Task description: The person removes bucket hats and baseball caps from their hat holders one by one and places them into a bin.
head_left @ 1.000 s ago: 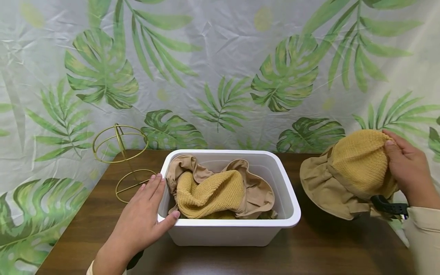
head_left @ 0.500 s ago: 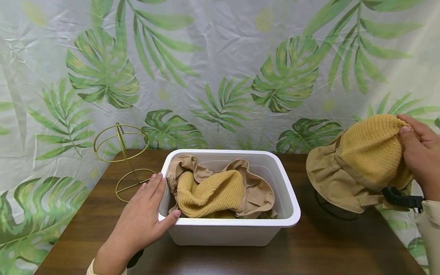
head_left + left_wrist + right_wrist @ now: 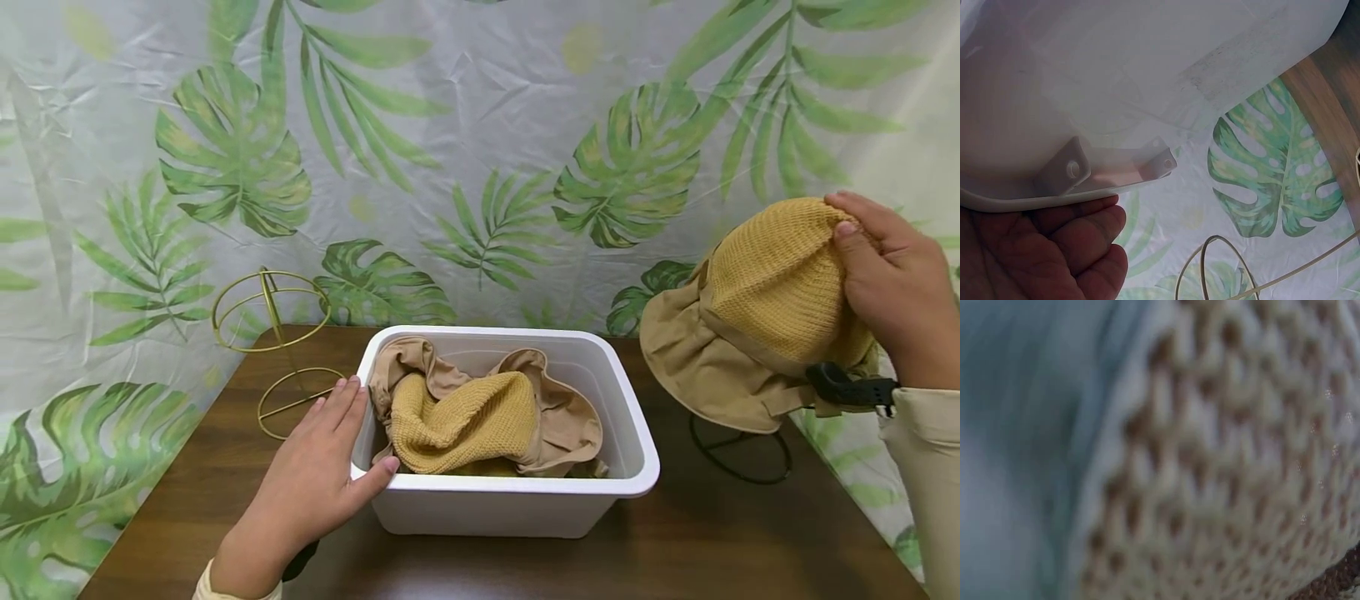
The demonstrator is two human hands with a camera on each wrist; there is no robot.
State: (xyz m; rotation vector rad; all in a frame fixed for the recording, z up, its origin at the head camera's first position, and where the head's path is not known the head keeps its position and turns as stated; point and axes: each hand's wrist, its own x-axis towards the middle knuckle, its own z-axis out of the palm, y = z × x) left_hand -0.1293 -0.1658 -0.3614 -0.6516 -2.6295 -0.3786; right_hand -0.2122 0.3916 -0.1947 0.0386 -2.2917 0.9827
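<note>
My right hand (image 3: 896, 279) pinches the crown of a sun hat (image 3: 780, 287) with a mustard knit top and a tan fabric brim. The hat hangs tilted over a dark wire stand (image 3: 783, 471), whose round base shows below the brim. In the right wrist view the hat's knit weave (image 3: 1229, 456) fills most of the picture. My left hand (image 3: 307, 475) rests with extended fingers on the left rim of a white plastic bin (image 3: 502, 508). Inside the bin lies another mustard-and-tan hat (image 3: 465, 421), crumpled. The left wrist view shows the fingers (image 3: 1091, 244) against the rim's underside.
A gold wire stand (image 3: 273, 312) with round hoops stands on the table left of the bin. The brown wooden table (image 3: 697, 542) ends at a leaf-print cloth backdrop (image 3: 510, 125).
My right hand has raised the hat, moving first right and then back left, and more of the dark stand's base now shows. The left hand has stayed on the bin rim.
</note>
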